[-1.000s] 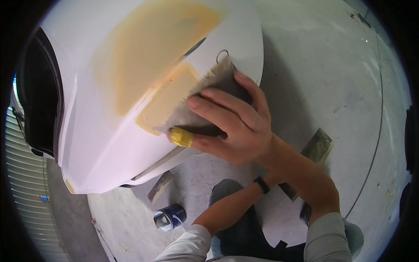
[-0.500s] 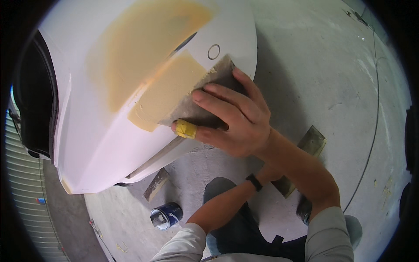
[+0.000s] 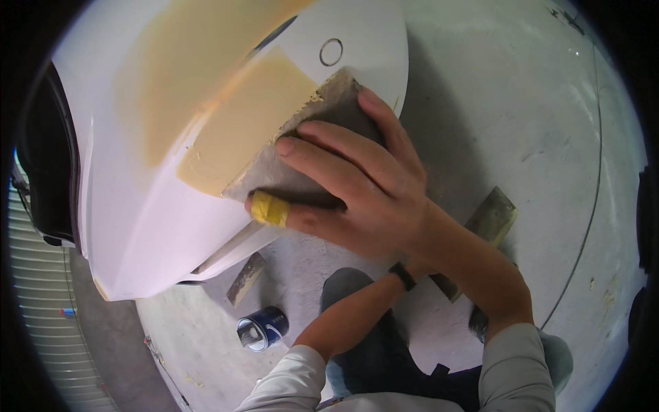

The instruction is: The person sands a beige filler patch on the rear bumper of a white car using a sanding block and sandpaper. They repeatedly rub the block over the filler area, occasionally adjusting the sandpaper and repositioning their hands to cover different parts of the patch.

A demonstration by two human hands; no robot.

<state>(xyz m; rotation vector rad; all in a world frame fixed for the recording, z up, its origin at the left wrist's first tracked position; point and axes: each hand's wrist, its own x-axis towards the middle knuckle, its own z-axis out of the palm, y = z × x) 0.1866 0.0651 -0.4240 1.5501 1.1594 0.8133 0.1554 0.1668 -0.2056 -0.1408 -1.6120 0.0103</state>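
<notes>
My right hand (image 3: 357,185) presses a wide, flat grey metal spreader (image 3: 326,147) against a white car body panel (image 3: 154,226), fingers spread over its back. Yellow tape wraps the thumb. Cream filler residue lines the spreader's upper-left edge, which lies along a rectangular patch of cream filler (image 3: 240,120). My left forearm (image 3: 353,312), with a dark band at the wrist, passes below my right forearm. The left hand itself is hidden there, so what it holds does not show. A long, flat, smeared plate (image 3: 498,213) sticks out on both sides of my right forearm, near that hidden hand.
A larger yellowish sanded area (image 3: 178,82) spreads above the filler, near a metal ring (image 3: 331,52) on the panel. Below the car are a smeared flat scraper (image 3: 246,278) and a blue can (image 3: 264,328). A dark cable (image 3: 596,185) crosses the concrete floor at right.
The view has shifted, so the car sits higher in the picture. Relative to the panel, the spreader has slid toward the lower left, with my right hand still on it.
</notes>
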